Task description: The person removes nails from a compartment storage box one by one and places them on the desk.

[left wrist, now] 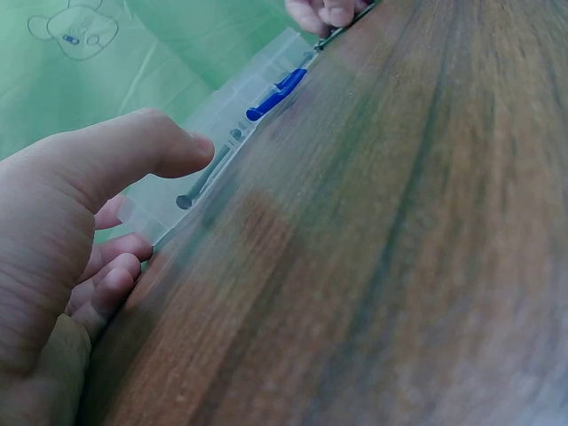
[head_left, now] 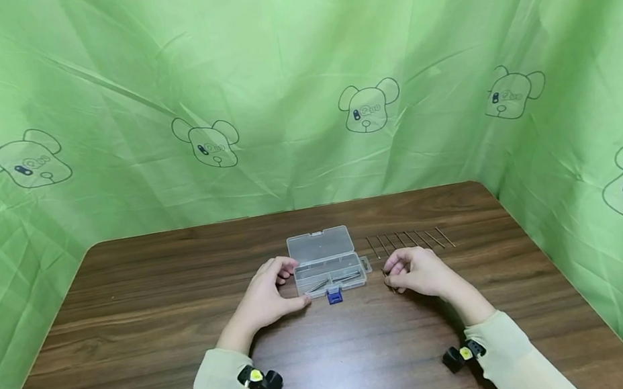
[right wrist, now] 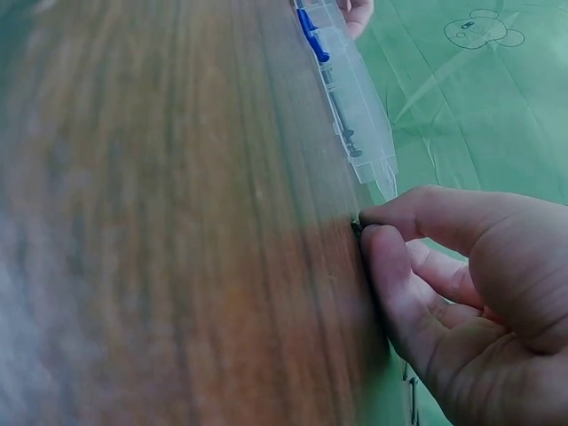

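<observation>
A clear plastic box [head_left: 329, 268] lies with its lid [head_left: 319, 245] flipped back and a blue latch [head_left: 334, 295] at its front. Inside its front part lie several thin metal nails [head_left: 345, 277]. My left hand [head_left: 267, 299] holds the box's left end, with curled fingers at the side and the thumb by the front corner. To the right of the box, my right hand [head_left: 418, 273] pinches a thin nail [head_left: 387, 281] between thumb and fingertips, low over the table. Most of that nail is hidden in the right wrist view, where only a dark end [right wrist: 357, 226] shows.
Several more nails [head_left: 410, 240] lie in a slanting row behind my right hand. A clear hanging tab [head_left: 366, 264] juts from the box's right side. The brown wooden table [head_left: 153, 315] is bounded by green cloth [head_left: 295, 170] behind and at the sides.
</observation>
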`<state>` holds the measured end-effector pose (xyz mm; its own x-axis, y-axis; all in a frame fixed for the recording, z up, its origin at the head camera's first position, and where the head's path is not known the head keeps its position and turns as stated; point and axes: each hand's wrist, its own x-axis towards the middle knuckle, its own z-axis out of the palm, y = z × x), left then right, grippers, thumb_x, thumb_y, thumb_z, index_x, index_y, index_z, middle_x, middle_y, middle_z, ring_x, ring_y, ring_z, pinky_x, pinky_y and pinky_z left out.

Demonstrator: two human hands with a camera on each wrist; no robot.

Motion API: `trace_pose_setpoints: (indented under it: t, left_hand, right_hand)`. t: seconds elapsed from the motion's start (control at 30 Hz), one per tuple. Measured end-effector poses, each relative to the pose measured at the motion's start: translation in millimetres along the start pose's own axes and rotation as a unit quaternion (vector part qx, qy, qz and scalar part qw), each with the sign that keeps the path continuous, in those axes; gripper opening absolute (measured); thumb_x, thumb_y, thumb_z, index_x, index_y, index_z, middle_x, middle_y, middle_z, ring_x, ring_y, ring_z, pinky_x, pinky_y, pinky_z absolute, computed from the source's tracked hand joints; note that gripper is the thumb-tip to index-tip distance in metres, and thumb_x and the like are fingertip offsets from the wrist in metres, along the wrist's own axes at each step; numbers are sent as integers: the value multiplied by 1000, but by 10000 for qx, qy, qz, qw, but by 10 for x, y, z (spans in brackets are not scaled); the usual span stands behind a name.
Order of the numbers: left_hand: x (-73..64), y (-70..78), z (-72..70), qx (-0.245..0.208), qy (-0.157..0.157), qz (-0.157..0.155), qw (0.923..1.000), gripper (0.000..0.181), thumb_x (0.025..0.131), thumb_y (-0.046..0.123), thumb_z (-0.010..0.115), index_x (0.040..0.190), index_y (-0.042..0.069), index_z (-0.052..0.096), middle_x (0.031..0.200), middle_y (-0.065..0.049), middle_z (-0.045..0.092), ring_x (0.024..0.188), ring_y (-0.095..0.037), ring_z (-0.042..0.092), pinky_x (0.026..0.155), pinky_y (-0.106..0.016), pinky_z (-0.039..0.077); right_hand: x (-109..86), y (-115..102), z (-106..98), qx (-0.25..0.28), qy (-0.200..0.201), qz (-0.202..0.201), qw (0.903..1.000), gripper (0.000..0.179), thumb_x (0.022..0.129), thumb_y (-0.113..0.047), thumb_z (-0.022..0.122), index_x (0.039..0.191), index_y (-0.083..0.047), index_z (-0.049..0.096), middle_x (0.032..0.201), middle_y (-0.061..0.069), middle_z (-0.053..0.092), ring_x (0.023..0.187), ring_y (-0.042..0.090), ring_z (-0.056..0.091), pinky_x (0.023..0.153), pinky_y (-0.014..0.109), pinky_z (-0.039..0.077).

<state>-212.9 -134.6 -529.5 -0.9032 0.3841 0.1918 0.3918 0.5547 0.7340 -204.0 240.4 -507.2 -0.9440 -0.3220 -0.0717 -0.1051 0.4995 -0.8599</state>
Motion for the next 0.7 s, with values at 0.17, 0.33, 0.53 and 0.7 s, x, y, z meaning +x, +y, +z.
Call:
trace_pose_setpoints:
  t: [0.17,0.33,0.53,0.7]
  left_hand:
    - [3,-9,2,8,-9,-21,10000,70,76,30,100,136,13,66,116,2,64,108,-16,59,97,-39,54]
    - [2,-8,0,16,1,-43,10000,71,76,30,100,135,13,66,116,2,65,108,-16,60,97,-39,54]
    - [0,-6,0,23,-14,-58,10000,70,76,31,100,135,13,66,116,1,64,107,-16,59,97,-39,54]
    - [-1,-3,-7,11,-18,-59,10000,70,76,32,100,135,13,67,116,1,64,107,-16,59,96,-39,54]
  right_hand:
    - [5,16,-13,135,-54,67,9999,21,89,0,83,106,6,72,86,9,73,71,20,72,65,34,65]
    - [-2,30,-53,421,-261,110,9987,27,90,-2,85,111,8,71,91,13,73,75,20,70,66,33,64]
    - [-20,26,-109,601,-538,6,9967,36,91,-4,86,119,10,69,96,16,73,78,18,70,68,33,64]
    - [-23,15,-142,580,-563,-61,9967,39,89,-3,88,122,9,69,97,16,73,76,17,70,68,31,63]
